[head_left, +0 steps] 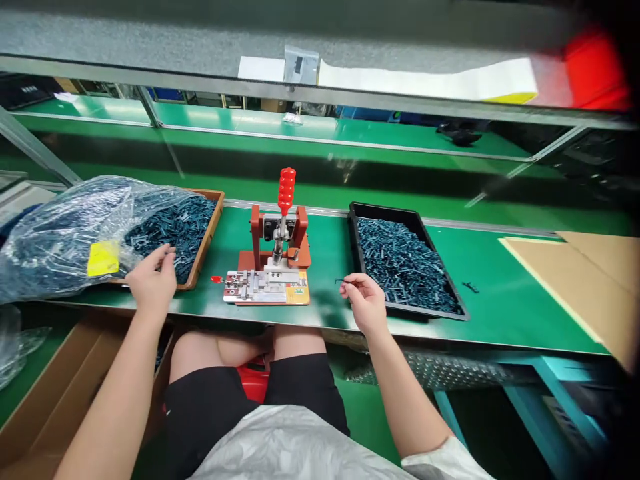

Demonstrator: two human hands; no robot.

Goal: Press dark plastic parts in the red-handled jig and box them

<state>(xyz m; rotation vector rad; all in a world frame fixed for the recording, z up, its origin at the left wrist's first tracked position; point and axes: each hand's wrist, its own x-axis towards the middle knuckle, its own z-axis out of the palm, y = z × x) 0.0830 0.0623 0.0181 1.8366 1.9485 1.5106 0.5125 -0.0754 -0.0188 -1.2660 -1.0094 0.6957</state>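
My left hand (154,275) is over the near part of an orange-brown tray (203,257) heaped with small dark parts (173,230). Its fingers are pinched together at a small dark part. My right hand (365,299) pinches a thin dark part (340,281) just left of a black tray (356,233), which holds many similar parts (400,263). Between the hands stands a toggle press (280,247) with an upright red handle (287,191) and a metal fixture (250,285) at its base. Neither hand touches the press.
Clear plastic (65,227) with a yellow label (103,259) covers much of the left tray. Loose dark parts (471,287) lie right of the black tray, near cardboard (590,280). A shelf (175,57) crosses above; an open carton (65,393) sits below left.
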